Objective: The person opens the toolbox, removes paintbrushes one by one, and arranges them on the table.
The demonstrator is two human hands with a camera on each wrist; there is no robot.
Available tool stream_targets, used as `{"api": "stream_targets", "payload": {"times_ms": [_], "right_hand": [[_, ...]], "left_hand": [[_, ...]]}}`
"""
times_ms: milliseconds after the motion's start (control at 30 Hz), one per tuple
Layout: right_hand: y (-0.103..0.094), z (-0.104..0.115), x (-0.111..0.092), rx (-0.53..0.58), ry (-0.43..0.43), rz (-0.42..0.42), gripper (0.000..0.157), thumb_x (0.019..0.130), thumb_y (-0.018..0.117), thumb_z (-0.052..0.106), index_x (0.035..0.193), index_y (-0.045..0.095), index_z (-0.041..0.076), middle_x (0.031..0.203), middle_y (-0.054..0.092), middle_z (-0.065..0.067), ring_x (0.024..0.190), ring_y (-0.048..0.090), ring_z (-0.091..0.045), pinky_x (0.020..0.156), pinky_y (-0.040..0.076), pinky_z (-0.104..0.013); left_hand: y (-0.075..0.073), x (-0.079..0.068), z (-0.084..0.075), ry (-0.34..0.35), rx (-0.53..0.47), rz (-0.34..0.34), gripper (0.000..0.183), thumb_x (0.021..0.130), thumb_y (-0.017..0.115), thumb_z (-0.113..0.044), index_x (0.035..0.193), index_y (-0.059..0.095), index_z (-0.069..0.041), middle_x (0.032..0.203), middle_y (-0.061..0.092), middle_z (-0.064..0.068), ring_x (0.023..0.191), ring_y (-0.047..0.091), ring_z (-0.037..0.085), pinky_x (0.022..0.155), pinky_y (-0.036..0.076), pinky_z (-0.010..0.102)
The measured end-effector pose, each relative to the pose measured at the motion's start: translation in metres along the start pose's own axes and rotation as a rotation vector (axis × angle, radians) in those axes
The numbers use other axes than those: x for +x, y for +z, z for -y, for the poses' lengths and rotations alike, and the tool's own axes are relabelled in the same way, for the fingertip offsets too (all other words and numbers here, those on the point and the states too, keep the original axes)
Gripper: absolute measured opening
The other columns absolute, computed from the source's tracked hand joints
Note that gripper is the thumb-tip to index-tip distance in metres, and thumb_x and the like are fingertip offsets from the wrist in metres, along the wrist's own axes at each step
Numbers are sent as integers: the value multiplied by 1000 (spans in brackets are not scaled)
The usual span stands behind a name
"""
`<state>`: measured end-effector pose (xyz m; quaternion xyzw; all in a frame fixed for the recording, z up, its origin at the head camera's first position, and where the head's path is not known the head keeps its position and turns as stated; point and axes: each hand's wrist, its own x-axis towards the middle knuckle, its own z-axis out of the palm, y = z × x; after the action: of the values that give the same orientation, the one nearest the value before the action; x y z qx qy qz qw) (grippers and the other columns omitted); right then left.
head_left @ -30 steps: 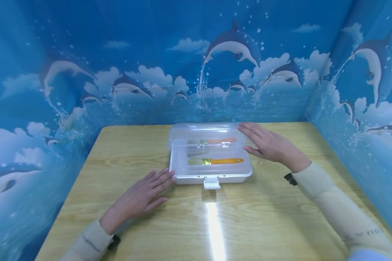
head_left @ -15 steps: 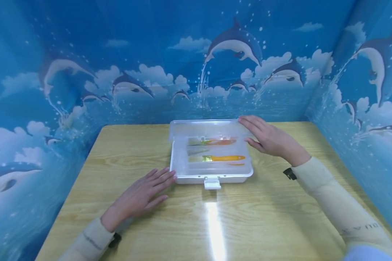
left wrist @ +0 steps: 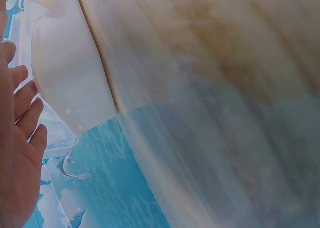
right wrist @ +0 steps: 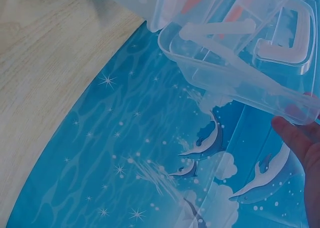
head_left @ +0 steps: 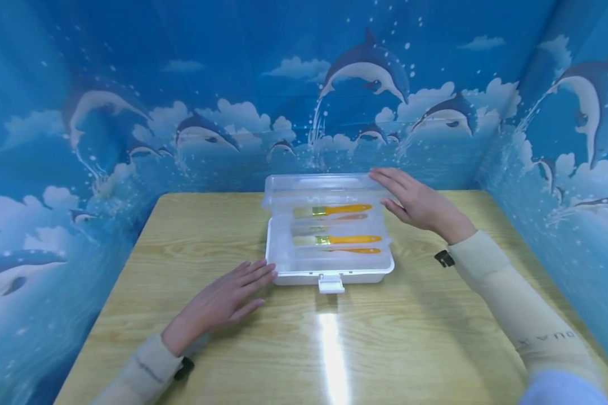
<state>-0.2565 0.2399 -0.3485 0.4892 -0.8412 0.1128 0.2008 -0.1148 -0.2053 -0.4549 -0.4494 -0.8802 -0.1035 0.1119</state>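
Note:
A clear plastic box [head_left: 329,275] sits mid-table with its lid [head_left: 314,188] raised toward the back wall. Inside lie paint brushes with orange handles, one at the back [head_left: 334,210] and one nearer the front [head_left: 339,239]. My right hand [head_left: 415,202] holds the lid's right end, fingers along its top edge and thumb in front. The right wrist view shows the lid [right wrist: 235,62] with its handle [right wrist: 285,32] and my right hand [right wrist: 302,143] under the rim. My left hand [head_left: 223,304] lies flat on the table, fingertips touching the box's front left corner; the left wrist view shows my left hand [left wrist: 17,153] beside the box [left wrist: 70,72].
The box's white latch [head_left: 331,284] hangs loose at the front. The wooden table [head_left: 410,349] is walled on three sides by blue dolphin-print panels [head_left: 304,112]. A bright glare streak [head_left: 334,360] runs down the near tabletop.
The lid has swung up and back under my right hand, uncovering the brushes. The left hand has stayed at the box's front left corner.

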Motion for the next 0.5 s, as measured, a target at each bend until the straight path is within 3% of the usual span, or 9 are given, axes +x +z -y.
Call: {"api": "stream_targets", "payload": {"times_ms": [167, 500], "right_hand": [[1, -4, 3, -5, 4, -8, 52, 111, 41, 29, 152, 40, -3, 152, 46, -24, 138, 46, -41, 110, 45, -60], [3, -16, 9, 54, 76, -40, 47, 108, 51, 21, 151, 45, 3, 153, 47, -20, 139, 46, -40, 112, 45, -56]], "left_hand": [[3, 0, 1, 20, 7, -27, 55, 109, 43, -40, 151, 48, -6, 158, 45, 11, 145, 43, 31, 121, 35, 49], [1, 3, -1, -19, 22, 42, 57, 107, 49, -39, 154, 43, -7, 162, 39, 7, 149, 38, 26, 124, 30, 44]]}}
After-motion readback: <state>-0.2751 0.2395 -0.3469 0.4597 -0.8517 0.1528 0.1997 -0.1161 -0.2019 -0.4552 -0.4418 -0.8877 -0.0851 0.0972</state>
